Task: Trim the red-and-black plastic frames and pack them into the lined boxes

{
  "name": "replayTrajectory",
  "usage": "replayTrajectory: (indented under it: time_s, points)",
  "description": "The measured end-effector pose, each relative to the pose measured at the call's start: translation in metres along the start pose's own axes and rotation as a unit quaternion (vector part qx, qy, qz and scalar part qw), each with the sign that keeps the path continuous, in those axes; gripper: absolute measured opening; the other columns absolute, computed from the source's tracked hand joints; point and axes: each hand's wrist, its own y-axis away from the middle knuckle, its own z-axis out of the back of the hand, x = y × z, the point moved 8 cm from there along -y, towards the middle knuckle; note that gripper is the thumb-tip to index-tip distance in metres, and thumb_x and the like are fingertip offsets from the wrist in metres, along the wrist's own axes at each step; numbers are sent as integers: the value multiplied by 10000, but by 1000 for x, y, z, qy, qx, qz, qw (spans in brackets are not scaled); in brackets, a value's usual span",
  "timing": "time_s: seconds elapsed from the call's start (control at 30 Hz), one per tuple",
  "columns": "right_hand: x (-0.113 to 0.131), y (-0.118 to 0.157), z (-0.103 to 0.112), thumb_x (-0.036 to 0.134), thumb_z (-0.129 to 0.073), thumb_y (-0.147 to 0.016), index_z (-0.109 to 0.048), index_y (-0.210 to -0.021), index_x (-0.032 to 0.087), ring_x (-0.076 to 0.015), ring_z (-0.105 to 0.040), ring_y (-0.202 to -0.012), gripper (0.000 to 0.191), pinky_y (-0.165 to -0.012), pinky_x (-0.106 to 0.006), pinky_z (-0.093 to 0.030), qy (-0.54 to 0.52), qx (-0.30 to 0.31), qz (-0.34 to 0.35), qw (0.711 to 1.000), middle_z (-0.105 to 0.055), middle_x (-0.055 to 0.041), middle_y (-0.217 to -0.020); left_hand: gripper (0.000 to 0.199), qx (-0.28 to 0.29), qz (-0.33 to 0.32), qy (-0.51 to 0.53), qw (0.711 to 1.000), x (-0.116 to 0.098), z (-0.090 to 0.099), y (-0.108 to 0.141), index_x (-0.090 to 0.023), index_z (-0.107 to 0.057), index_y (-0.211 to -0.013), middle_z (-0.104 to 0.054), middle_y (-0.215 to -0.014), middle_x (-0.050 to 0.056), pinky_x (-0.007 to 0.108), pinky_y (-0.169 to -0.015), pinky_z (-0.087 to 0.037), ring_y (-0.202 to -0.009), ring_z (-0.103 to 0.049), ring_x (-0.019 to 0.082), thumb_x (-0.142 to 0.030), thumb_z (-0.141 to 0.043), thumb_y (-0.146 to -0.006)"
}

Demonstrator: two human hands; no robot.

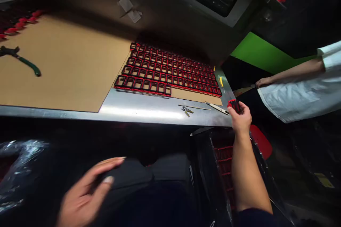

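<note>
Between the fingers of my right hand [242, 117] is a small red-and-black plastic frame [234, 106], held just past the table's right front corner. Beneath that forearm stands a plastic-lined box [205, 163] with rows of similar red-and-black pieces [225, 166] inside. My left hand [86, 193] hangs in front of the table, thumb and fingers apart, with nothing in it. On the table, several rows of the same frames [153, 74] lie side by side on cardboard; the nearest row covers only the left part of its strip [197, 95].
Green-handled pliers [28, 64] lie on a cardboard sheet [71, 64] at left. A white-handled tool [217, 108], a thin rod [198, 107] and small metal bits [187, 111] rest along the metal edge. A yellow tool [221, 82] is further back. At right, another person's hand [262, 82] shows.
</note>
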Motion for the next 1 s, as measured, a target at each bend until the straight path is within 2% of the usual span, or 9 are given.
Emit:
replayTrajectory:
  time_s: [0.03, 0.1, 0.13, 0.2, 0.27, 0.4, 0.57, 0.8, 1.0]
  points:
    - [21, 34, -15, 412, -689, -843, -569, -1325, 137, -290, -681, -1065, 568, -903, -392, -529, -38, 44, 74, 996, -678, -188, -1266, 347, 71, 19, 81, 994, 2, -36, 9, -520, -723, -1113, -763, -1188, -46, 518, -992, -576, -1177, -681, 370, -557, -738, -768]
    - [48, 116, -49, 390, -792, -747, -579, -1333, 200, -298, -693, -1037, 651, -930, -431, -555, -71, 129, 152, 977, -698, -132, -1235, 667, 177, 53, 254, 949, -4, -98, 28, -385, -591, -1380, -603, -1465, 84, 522, -1046, -538, -1279, -619, 382, -537, -788, -762]
    - [65, 162, -65, 358, -792, -750, -571, -1352, 201, -325, -680, -1086, 660, -967, -474, -548, -83, 182, 229, 952, -691, -149, -1250, 728, 182, 78, 312, 929, -5, -117, 33, -315, -563, -1408, -580, -1477, 133, 509, -1038, -539, -1265, -625, 373, -540, -804, -759]
    - [82, 241, -84, 302, -769, -784, -507, -1439, 228, -351, -660, -1143, 709, -986, -526, -549, -111, 248, 312, 910, -668, -168, -1296, 631, 115, 148, 374, 908, 1, -130, 33, -245, -581, -1342, -674, -1327, 131, 428, -1010, -549, -1151, -681, 289, -515, -788, -811]
    - [82, 283, -89, 290, -775, -799, -437, -1509, 242, -369, -634, -1198, 788, -996, -564, -549, -137, 283, 312, 896, -636, -179, -1349, 498, 60, 229, 403, 884, 15, -124, 31, -218, -610, -1213, -754, -1051, 68, 347, -852, -595, -934, -735, 220, -460, -800, -821]
    - [66, 298, -95, 283, -810, -792, -501, -1472, 303, -352, -607, -1275, 748, -1074, -578, -514, -227, 408, 222, 856, -645, -113, -1379, 348, 93, 324, 439, 833, 32, -103, 38, -156, -651, -1021, -733, -790, 32, 259, -587, -564, -670, -705, 174, -354, -820, -789]
    - [55, 301, -104, 288, -837, -773, -545, -1428, 300, -335, -537, -1388, 717, -1144, -553, -464, -292, 496, 92, 812, -554, -114, -1507, 299, 161, 340, 510, 774, 32, -105, 50, -130, -693, -939, -709, -758, 33, 229, -605, -542, -646, -669, 144, -301, -828, -735]
    - [66, 313, -107, 269, -821, -758, -481, -1422, 272, -324, -566, -1358, 747, -1128, -538, -483, -324, 483, 114, 805, -589, -130, -1454, 262, 177, 346, 507, 769, 33, -115, 54, -128, -704, -966, -691, -733, 5, 238, -620, -540, -565, -618, 112, -278, -789, -769]
    - [66, 307, -106, 255, -802, -712, -492, -1366, 268, -322, -616, -1262, 724, -1094, -524, -504, -322, 470, 120, 813, -632, -120, -1334, 296, 201, 365, 486, 768, 39, -116, 56, -128, -697, -981, -716, -791, 41, 276, -609, -547, -639, -668, 167, -309, -782, -763]
